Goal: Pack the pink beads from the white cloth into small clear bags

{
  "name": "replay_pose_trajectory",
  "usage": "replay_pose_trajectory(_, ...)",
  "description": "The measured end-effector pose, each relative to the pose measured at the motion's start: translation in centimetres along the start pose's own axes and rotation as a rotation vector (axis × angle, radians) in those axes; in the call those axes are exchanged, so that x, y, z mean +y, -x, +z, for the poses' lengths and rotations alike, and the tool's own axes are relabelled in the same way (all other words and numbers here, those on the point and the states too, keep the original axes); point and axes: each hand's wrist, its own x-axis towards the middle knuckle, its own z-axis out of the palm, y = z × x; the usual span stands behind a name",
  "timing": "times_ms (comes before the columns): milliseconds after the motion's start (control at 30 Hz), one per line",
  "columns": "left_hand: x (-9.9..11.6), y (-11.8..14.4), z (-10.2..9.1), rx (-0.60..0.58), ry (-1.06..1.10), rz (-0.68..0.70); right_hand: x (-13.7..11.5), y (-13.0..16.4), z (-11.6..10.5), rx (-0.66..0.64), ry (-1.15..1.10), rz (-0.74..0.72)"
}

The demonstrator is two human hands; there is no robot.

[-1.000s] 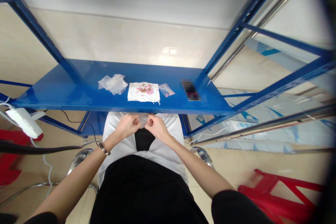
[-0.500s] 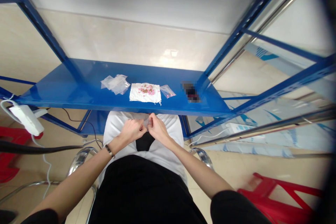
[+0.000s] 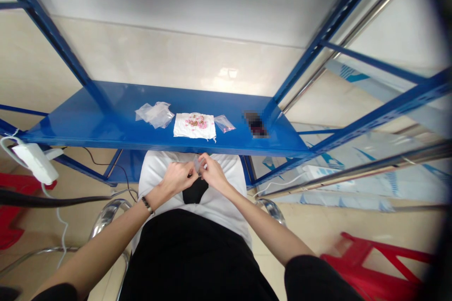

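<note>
Above my lap, my left hand (image 3: 181, 175) and my right hand (image 3: 212, 172) are both closed on a small clear plastic bag (image 3: 197, 163) between them. The fingertips nearly meet and cover much of the bag. On the blue shelf just beyond lies a white cloth (image 3: 180, 128) with many small pink and brown beads (image 3: 197, 123) heaped on it. Right of the cloth is a clear bag (image 3: 223, 123) with a few pink pieces at its bottom. To the left lies a loose pile of clear plastic bags (image 3: 155, 114).
The blue shelf (image 3: 116, 127) spans the front, its near edge just above my knees. A blurred-out dark object (image 3: 256, 124) lies at its right. A white power strip (image 3: 35, 162) hangs at the left upright. A red stool (image 3: 374, 263) stands at lower right.
My right-hand fingers have shifted slightly on the bag, and more of the plastic shows between my hands. The things on the shelf lie as before.
</note>
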Motion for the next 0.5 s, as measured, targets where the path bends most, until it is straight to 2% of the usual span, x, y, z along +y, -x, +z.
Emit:
replay_pose_trajectory(133, -1.6, -0.6, -1.6, 0.008, 0.066, 0.044, -0.6, -0.3, -0.6, -0.088, -0.281, 0.032)
replay_pose_trajectory(200, -2.4, -1.1, -2.3, 0.039, 0.160, -0.036, -1.4, -0.3, -1.3, -0.153, -0.416, 0.036)
replay_pose_trajectory(267, -3.0, -1.5, -2.5, 0.032, 0.382, -0.157, -2.2, -0.4, -2.1, -0.187, -0.524, 0.033)
replay_pose_trajectory(333, -3.2, -1.9, -2.4, -0.071, 0.737, -0.276, -2.9, -0.5, -2.9, -0.190, -0.605, 0.053)
replay_pose_trajectory(400, -3.1, -2.1, -2.0, -0.246, 1.098, -0.355, -3.2, -0.6, -3.5, -0.177, -0.656, 0.076)
replay_pose_trajectory(500, -2.7, -2.1, -1.7, -0.376, 1.354, -0.352, -3.2, -0.7, -3.8, -0.161, -0.690, 0.080)
